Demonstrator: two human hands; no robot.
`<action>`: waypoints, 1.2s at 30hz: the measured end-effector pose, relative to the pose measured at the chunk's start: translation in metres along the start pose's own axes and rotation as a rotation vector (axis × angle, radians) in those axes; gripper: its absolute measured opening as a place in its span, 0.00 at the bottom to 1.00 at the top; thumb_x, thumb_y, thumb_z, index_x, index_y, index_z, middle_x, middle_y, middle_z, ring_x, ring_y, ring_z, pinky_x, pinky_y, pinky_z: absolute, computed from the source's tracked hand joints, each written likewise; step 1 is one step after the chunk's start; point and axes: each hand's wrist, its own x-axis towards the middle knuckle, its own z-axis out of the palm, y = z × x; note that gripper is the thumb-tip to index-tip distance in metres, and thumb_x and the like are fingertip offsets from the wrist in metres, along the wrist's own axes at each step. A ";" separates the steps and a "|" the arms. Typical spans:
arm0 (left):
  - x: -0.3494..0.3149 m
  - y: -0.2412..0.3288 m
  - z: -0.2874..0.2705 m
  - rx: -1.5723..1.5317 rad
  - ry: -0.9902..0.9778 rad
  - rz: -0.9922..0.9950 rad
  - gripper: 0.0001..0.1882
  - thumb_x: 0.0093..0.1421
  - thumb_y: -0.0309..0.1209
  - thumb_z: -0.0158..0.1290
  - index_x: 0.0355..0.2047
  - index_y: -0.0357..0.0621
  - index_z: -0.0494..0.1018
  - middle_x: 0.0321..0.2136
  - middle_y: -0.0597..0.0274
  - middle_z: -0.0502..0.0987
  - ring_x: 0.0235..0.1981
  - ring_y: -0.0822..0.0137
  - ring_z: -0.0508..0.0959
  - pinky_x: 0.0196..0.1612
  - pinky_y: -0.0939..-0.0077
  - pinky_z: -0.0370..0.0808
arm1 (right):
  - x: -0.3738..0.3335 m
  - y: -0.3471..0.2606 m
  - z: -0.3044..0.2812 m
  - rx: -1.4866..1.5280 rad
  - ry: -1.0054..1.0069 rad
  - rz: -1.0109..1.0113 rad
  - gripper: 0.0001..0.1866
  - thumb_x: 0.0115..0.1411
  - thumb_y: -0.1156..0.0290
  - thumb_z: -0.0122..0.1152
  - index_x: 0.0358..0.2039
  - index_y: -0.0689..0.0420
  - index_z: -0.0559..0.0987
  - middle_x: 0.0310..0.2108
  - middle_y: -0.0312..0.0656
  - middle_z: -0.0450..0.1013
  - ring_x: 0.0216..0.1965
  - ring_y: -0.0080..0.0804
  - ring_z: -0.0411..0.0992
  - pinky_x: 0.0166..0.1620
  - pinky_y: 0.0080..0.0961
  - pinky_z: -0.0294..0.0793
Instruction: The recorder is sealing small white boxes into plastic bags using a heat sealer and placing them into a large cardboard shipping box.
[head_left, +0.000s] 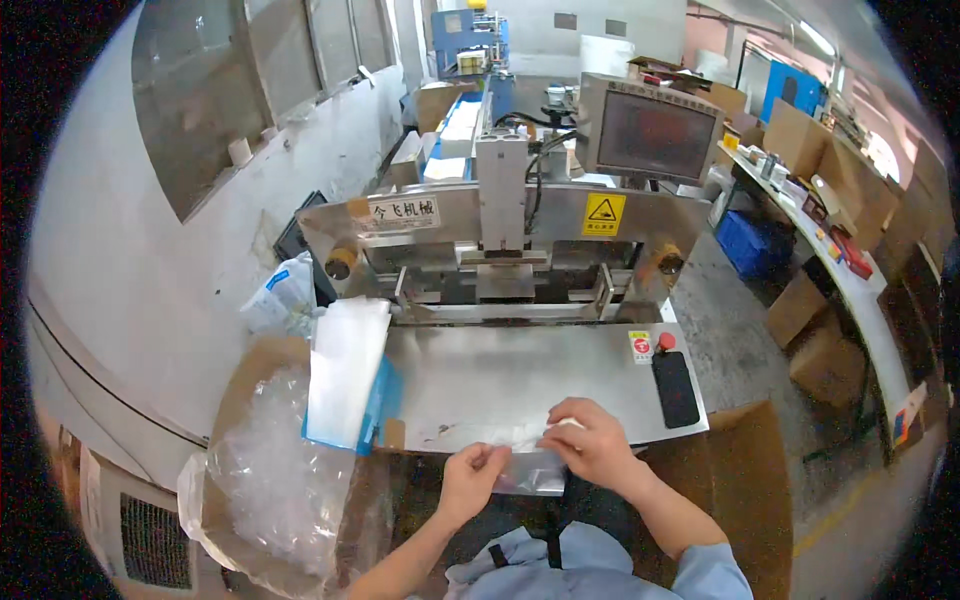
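Left hand point(470, 486) pinches a clear plastic bag point(533, 476) at its left side; right hand point(594, 448) grips its upper right, fingertips closed narrow. The bag lies between both, at the front edge of the smooth steel surface point(500, 370); its long axis cannot be told. Farther left: flat white sheets point(347, 365) in a blue holder point(387, 400). Right: black phone point(676, 390).

Ahead of the left hand point(470, 484) and right hand point(592, 445), the steel counter point(510, 370) leaves room to pass between the white sheets point(345, 375) at left and the black phone point(675, 390) and red button point(666, 341) at right; the machine point(502, 190) blocks the back.
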 end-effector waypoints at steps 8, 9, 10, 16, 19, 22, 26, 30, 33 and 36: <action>0.008 0.062 0.010 0.830 -0.161 1.056 0.18 0.57 0.31 0.58 0.48 0.44 0.75 0.44 0.57 0.80 0.38 0.57 0.80 0.41 0.64 0.77 | -0.035 0.012 -0.005 -0.189 -0.324 -0.077 0.08 0.52 0.70 0.68 0.32 0.54 0.78 0.33 0.38 0.75 0.41 0.39 0.75 0.60 0.46 0.69; 0.021 0.049 0.006 0.922 -0.266 0.968 0.15 0.58 0.32 0.57 0.45 0.44 0.76 0.41 0.55 0.80 0.38 0.54 0.80 0.42 0.62 0.76 | -0.035 0.013 -0.007 -0.181 -0.334 -0.076 0.08 0.52 0.70 0.67 0.32 0.54 0.78 0.32 0.38 0.75 0.41 0.39 0.74 0.60 0.46 0.68; 0.030 0.041 0.004 1.008 -0.377 0.878 0.12 0.59 0.33 0.56 0.42 0.43 0.77 0.37 0.54 0.81 0.38 0.52 0.80 0.43 0.59 0.75 | -0.037 0.016 -0.009 -0.186 -0.330 -0.067 0.08 0.52 0.70 0.67 0.32 0.54 0.78 0.32 0.38 0.75 0.41 0.39 0.74 0.60 0.46 0.68; -0.006 0.061 0.000 0.909 -0.524 0.644 0.08 0.63 0.34 0.52 0.37 0.42 0.74 0.32 0.50 0.79 0.35 0.45 0.79 0.38 0.52 0.77 | -0.055 0.015 -0.038 0.444 -0.480 0.053 0.10 0.59 0.64 0.64 0.35 0.57 0.79 0.35 0.46 0.77 0.41 0.48 0.74 0.47 0.39 0.74; -0.014 0.070 -0.009 0.929 -0.585 0.509 0.09 0.67 0.34 0.49 0.36 0.40 0.70 0.34 0.43 0.78 0.35 0.41 0.79 0.35 0.49 0.75 | -0.060 0.012 -0.050 0.257 -0.583 0.262 0.08 0.57 0.67 0.67 0.33 0.58 0.82 0.34 0.43 0.78 0.38 0.43 0.75 0.41 0.36 0.74; -0.011 0.075 -0.022 0.838 -0.648 0.410 0.09 0.67 0.33 0.49 0.37 0.40 0.69 0.34 0.41 0.78 0.36 0.39 0.78 0.36 0.47 0.74 | -0.050 0.030 -0.054 0.443 -0.558 0.149 0.06 0.56 0.69 0.68 0.31 0.59 0.83 0.32 0.43 0.77 0.38 0.42 0.75 0.43 0.35 0.74; 0.018 0.093 -0.032 0.856 -0.521 0.548 0.09 0.67 0.33 0.48 0.36 0.39 0.70 0.32 0.42 0.76 0.37 0.40 0.76 0.40 0.51 0.74 | -0.033 0.063 -0.037 0.367 -0.429 0.081 0.04 0.55 0.71 0.68 0.29 0.57 0.83 0.33 0.40 0.77 0.40 0.41 0.74 0.45 0.36 0.73; 0.128 0.068 -0.057 0.921 -0.526 0.475 0.17 0.68 0.42 0.49 0.42 0.39 0.72 0.39 0.48 0.79 0.39 0.54 0.78 0.43 0.62 0.74 | 0.003 0.123 0.008 0.118 -0.307 0.204 0.09 0.60 0.65 0.61 0.29 0.57 0.83 0.31 0.45 0.78 0.39 0.47 0.75 0.46 0.39 0.73; 0.199 0.068 -0.077 0.746 -0.452 0.373 0.19 0.65 0.44 0.56 0.40 0.39 0.76 0.34 0.62 0.80 0.34 0.70 0.76 0.40 0.70 0.74 | 0.044 0.161 0.038 0.094 -0.297 0.371 0.11 0.59 0.63 0.61 0.31 0.58 0.84 0.33 0.50 0.79 0.39 0.52 0.76 0.45 0.44 0.74; 0.278 0.077 -0.090 0.636 -0.500 0.233 0.18 0.62 0.42 0.60 0.37 0.37 0.78 0.31 0.68 0.80 0.32 0.76 0.74 0.37 0.76 0.73 | 0.084 0.206 0.060 0.030 -0.347 0.470 0.13 0.59 0.61 0.61 0.32 0.58 0.84 0.34 0.53 0.79 0.38 0.55 0.77 0.44 0.46 0.75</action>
